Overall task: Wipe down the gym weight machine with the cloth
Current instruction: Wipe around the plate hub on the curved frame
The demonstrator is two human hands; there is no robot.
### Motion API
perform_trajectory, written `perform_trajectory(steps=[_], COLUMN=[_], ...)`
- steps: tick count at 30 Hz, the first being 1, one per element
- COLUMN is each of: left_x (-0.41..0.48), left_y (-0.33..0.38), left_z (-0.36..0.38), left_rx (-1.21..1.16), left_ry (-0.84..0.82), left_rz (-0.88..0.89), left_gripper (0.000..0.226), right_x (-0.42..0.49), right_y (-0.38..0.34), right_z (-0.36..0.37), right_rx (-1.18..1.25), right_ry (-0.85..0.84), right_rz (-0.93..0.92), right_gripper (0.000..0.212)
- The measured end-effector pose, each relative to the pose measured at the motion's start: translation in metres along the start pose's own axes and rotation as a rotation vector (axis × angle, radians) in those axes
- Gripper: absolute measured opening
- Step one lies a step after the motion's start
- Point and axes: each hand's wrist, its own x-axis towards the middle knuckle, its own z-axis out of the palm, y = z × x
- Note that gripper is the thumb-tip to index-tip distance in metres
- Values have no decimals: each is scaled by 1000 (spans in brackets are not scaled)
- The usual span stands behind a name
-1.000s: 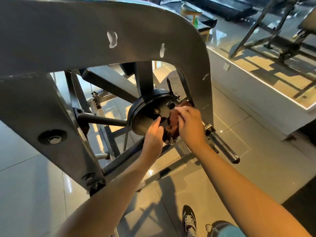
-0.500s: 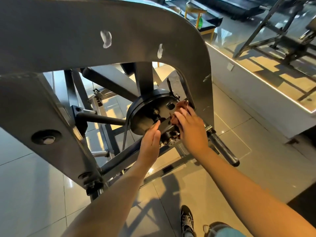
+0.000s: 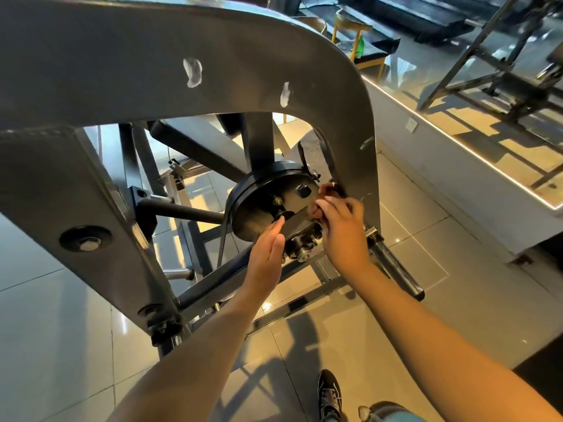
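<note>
Cloth (image 3: 328,189) wedged at the disc's right edge

Left hand (image 3: 268,251) lies flat, fingers straight, against the lower face of the black disc (image 3: 259,208). Right hand (image 3: 342,229), fingers curled, grips the reddish cloth, which sits just beyond its knuckles in the gap between the disc and the grey frame (image 3: 347,123). The rest of the disc face lies to the cloth's left, so the wipe likely runs that way.
</note>
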Motion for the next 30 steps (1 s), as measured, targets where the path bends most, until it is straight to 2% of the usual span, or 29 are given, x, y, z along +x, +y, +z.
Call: perform_trajectory(steps=[4,6,8,10,14,18,22,25,28,30], left_x=[0,-3,-7,-12,-18,-21,-18,-20,-18,-14], left_y=[5,12,13,12,26,52,62,60,58,58], left_z=[-1,-5,-7,-6,3,7,27,42,47,45], left_rx=[-64,-96,-91,-88,-133,-175,-79,-165,-264,-301], left_ry=[-12,-34,-39,-53,-44,-124,-243,-216,-72,-49], left_rz=[-35,-49,-24,27,31,94,99,49,-53,-105], left_gripper=[39,32,31,41,49,40,34,42,30,26], right_x=[-18,-16,-12,-16,-24,-30,-37,-38,-40,-43], right_y=[-32,-32,-27,-26,-30,-37,-24,-11,-1,5], right_z=[19,13,-2,-14,-20,-25,-29,-33,-40,-42], right_rx=[123,276,487,595,712,602,566,693,852,857], right_ry=[-191,-199,-147,-90,-31,53,242,124,-45,-110], right_rz=[-202,-125,37,145,207,92,242,327,327,306], right_gripper=[33,30,29,27,27,29,28,30,36,42])
